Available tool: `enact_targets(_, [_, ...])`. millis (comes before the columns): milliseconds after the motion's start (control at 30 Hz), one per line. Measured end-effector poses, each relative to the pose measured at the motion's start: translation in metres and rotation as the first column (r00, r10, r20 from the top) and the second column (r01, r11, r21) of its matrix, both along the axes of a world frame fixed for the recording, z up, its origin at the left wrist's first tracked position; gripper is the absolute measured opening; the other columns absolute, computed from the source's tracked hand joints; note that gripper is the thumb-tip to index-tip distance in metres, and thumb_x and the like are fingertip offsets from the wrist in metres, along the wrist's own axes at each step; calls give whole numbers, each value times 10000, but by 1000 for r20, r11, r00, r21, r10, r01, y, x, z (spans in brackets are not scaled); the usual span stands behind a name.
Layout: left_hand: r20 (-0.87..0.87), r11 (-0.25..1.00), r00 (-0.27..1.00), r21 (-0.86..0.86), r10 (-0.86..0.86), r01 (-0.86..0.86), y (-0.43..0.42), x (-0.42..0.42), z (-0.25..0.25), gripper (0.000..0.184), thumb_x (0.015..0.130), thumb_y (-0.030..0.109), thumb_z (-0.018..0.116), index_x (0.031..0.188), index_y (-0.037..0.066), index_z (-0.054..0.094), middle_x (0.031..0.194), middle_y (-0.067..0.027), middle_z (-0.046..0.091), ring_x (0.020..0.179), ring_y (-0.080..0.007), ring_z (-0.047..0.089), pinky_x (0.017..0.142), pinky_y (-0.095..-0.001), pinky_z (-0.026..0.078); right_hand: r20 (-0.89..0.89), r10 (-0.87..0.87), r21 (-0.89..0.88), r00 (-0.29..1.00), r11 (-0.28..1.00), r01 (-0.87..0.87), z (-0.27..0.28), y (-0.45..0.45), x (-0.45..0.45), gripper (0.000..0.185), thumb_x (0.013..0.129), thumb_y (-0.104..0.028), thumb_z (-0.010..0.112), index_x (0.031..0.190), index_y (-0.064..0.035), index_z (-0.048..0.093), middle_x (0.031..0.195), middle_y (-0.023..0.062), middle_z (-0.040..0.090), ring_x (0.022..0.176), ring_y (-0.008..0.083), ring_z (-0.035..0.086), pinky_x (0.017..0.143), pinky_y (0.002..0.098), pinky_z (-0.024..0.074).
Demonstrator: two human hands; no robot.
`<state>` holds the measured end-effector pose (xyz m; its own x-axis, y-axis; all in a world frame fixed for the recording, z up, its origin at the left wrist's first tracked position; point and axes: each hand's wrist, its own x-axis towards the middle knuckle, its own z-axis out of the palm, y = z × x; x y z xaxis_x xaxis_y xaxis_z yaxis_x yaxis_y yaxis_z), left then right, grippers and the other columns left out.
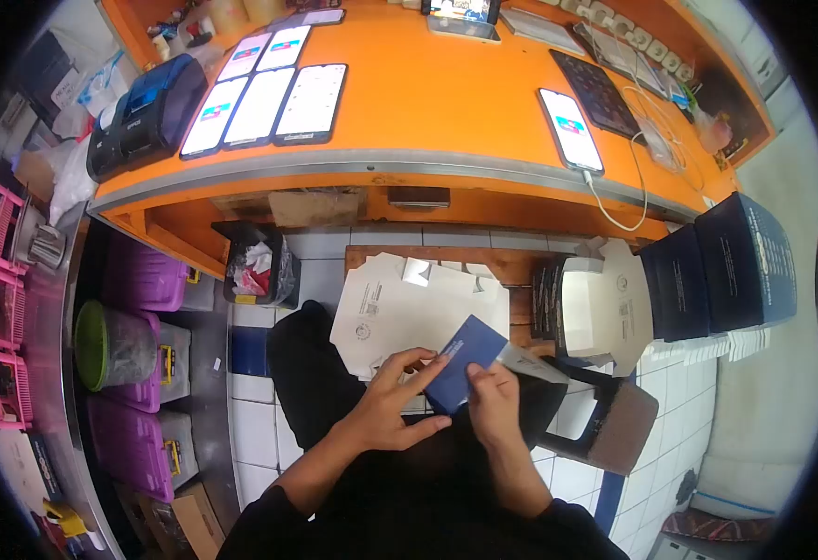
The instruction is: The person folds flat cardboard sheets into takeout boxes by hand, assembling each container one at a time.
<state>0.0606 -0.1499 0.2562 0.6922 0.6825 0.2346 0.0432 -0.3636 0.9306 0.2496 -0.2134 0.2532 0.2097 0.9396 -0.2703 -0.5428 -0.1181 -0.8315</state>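
A dark blue card or folded piece of card [469, 359] is between my two hands above my lap. My right hand [495, 397] pinches its right edge, thumb on top. My left hand [395, 406] lies along its left side, with fingers spread and fingertips touching the edge. A greyish flap or sheet [532, 364] extends to the right from behind the blue card. Beyond my hands lie flat cream cardboard sheets [404, 308] with small print and a shiny silver sticker [418, 272].
An orange desk [427, 93] carries several phones [311, 103], a tablet [595, 93] and a black printer [147, 117]. Dark blue boxes [717, 271] and an open cream carton [605, 303] stand right. Purple bins [133, 448] and a trash bin [259, 271] are left.
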Motion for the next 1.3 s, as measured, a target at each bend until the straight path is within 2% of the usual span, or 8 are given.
enact_targets(167, [-108, 947, 994, 318, -10, 44, 20, -3, 21, 1366, 679, 346, 925, 1648, 92, -3, 1555, -337, 274, 1435, -519, 333, 1198, -533, 290, -241, 211, -18, 947, 975, -222, 26, -14, -1, 264, 996, -47, 605, 1236, 55, 650, 1181, 109, 708, 1016, 180, 690, 945, 328, 541])
enact_targets(433, [143, 798, 971, -554, -189, 237, -6, 7, -34, 1316, 741, 197, 829, 1624, 24, -131, 1525, -325, 354, 1417, -466, 391, 1199, -465, 281, -487, -104, -44, 867, 995, 95, 39, 16, 30, 566, 1009, -365, 605, 1397, 37, 518, 1251, 185, 676, 1137, 307, 675, 1059, 453, 503])
enact_targets(500, [208, 852, 978, -507, -28, 132, -17, 2, -81, 1084, 777, 201, 755, 1619, -39, 117, 1492, -257, 470, 1366, -420, 499, 1173, -450, 354, 210, 311, 77, 927, 940, -333, -4, 11, 36, 763, 983, -512, 629, 1494, 24, 446, 1419, 209, 593, 1305, 327, 588, 1133, 472, 431])
enact_targets(567, [277, 126, 893, -961, 354, 248, -24, -15, -136, 783, 833, 282, 666, 1506, -32, 417, 1351, -235, 609, 1205, -379, 637, 1080, -470, 484, 903, 381, -171, 197, 742, -648, 8, 6, 23, 968, 829, -581, 756, 1524, 6, 424, 1474, 218, 544, 1418, 363, 476, 1164, 523, 375])
enact_targets(667, [197, -55, 883, -969, 425, 243, -27, -23, -151, 617, 896, 312, 614, 1415, -9, 523, 1263, -192, 670, 1143, -319, 675, 1016, -473, 538, 894, 169, -420, -416, 639, -644, -28, -21, 4, 854, 860, -495, 750, 1506, -26, 448, 1484, 196, 536, 1408, 345, 492, 1162, 499, 385])
enact_targets(767, [-170, 19, 918, -982, 358, -189, -26, -18, -114, 530, 929, 212, 608, 1410, 1, 528, 1279, -165, 664, 1193, -302, 651, 1058, -410, 515, 850, 277, -521, -449, 572, -633, -39, -18, 2, 614, 917, -386, 706, 1434, -94, 548, 1400, 141, 618, 1262, 337, 609, 1114, 480, 438])
enact_targets(900, [-95, 910, 957, -296, 276, -292, -20, -43, -102, 580, 890, 70, 659, 1452, 55, 518, 1502, -185, 515, 1374, -299, 519, 1109, -362, 433, 883, 398, -452, -249, 579, -678, -43, -14, 20, 294, 956, -274, 650, 1228, -186, 724, 1062, 62, 759, 961, 303, 715, 923, 461, 541])
enact_targets(1300, [-219, 903, 888, 248, 404, -350, -2, -41, -43, 126, 813, 91, 804, 923, 81, 745, 983, -78, 703, 973, -275, 648, 940, -403, 464, 879, 477, -407, -12, 736, -541, -18, 9, 28, 255, 973, -346, 621, 963, -128, 753, 814, 166, 728, 796, 394, 710, 720, 522, 536])
